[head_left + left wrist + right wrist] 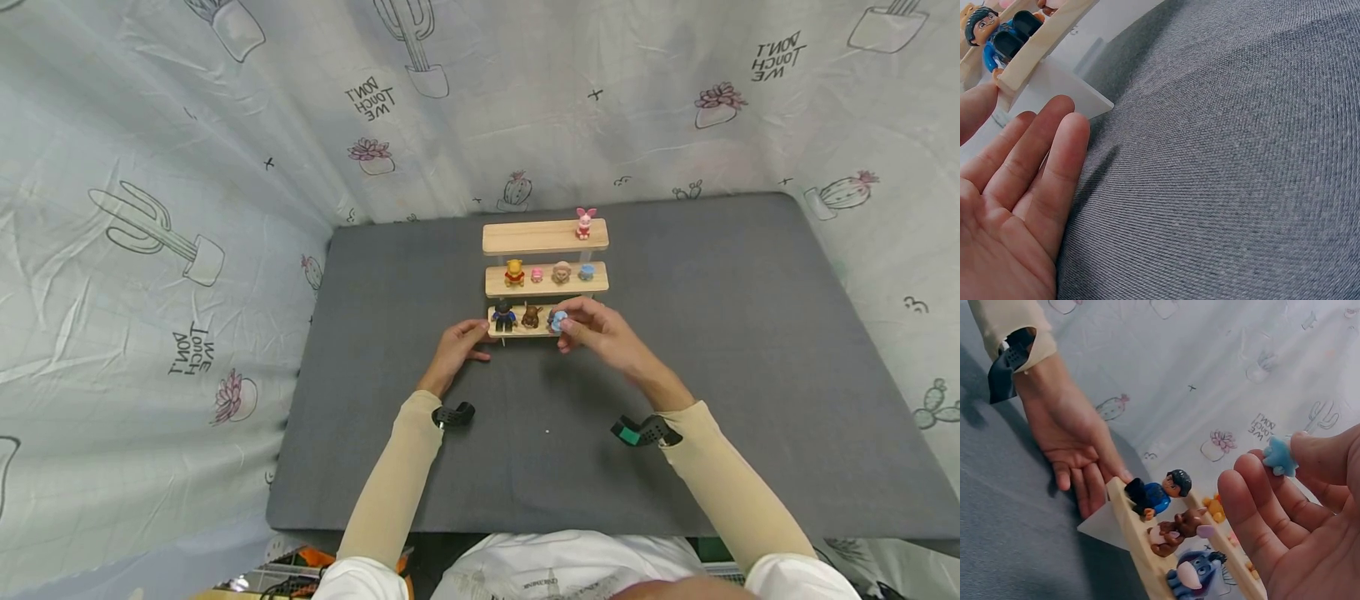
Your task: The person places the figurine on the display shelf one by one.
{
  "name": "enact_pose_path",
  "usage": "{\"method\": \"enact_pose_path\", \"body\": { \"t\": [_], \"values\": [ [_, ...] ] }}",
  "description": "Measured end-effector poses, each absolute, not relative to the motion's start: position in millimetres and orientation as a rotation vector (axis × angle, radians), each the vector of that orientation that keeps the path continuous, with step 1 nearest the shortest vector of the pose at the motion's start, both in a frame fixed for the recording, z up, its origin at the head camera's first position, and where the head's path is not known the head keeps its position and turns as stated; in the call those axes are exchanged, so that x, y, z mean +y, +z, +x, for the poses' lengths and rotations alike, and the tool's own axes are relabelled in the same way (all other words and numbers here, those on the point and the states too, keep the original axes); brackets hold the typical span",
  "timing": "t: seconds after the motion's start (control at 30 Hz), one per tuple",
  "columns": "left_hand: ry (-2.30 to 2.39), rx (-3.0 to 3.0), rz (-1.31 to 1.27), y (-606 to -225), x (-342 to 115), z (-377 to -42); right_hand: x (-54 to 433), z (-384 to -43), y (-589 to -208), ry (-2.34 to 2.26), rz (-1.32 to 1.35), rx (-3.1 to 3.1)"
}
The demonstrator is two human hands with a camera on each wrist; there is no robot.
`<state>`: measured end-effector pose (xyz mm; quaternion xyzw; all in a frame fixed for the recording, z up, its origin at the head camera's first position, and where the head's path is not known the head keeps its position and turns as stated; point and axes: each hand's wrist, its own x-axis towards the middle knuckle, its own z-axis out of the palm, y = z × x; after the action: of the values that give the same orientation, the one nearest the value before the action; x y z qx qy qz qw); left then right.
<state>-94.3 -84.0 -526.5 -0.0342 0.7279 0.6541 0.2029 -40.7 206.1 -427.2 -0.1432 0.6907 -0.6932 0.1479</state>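
My right hand pinches a small light-blue figurine between thumb and fingers, above the right end of the lowest board. My left hand is at the left end of the lowest wooden board, its thumb against the end and its other fingers loosely extended below. On that board sit a black-haired doll in blue, a brown figurine and a blue-grey donkey figurine. In the head view the right hand partly covers the donkey.
The middle board bears a yellow bear figurine, a small pink figurine, a brown-hatted figurine and a blue one. A pink piglet figurine stands on the top board. Patterned curtain surrounds the grey table.
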Motion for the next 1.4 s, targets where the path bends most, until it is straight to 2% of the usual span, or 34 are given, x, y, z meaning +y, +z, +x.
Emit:
{"method": "enact_pose_path", "body": {
  "t": [0.57, 0.87, 1.2, 1.4],
  "values": [
    [1.826, 2.022, -0.126, -525, -83, -95, 215, -57, -408, -1.949, -0.472, 2.15],
    [1.821, 2.028, -0.13, -526, -83, -96, 216, -68, -398, -1.912, -0.313, 2.221],
    [1.828, 2.018, -0.128, -528, -84, -95, 221, -93, -381, -2.231, -0.378, 2.184],
    [1.832, 2.029, -0.121, -527, -84, -94, 222, -109, -367, -2.261, -0.31, 2.319]
  ]
}}
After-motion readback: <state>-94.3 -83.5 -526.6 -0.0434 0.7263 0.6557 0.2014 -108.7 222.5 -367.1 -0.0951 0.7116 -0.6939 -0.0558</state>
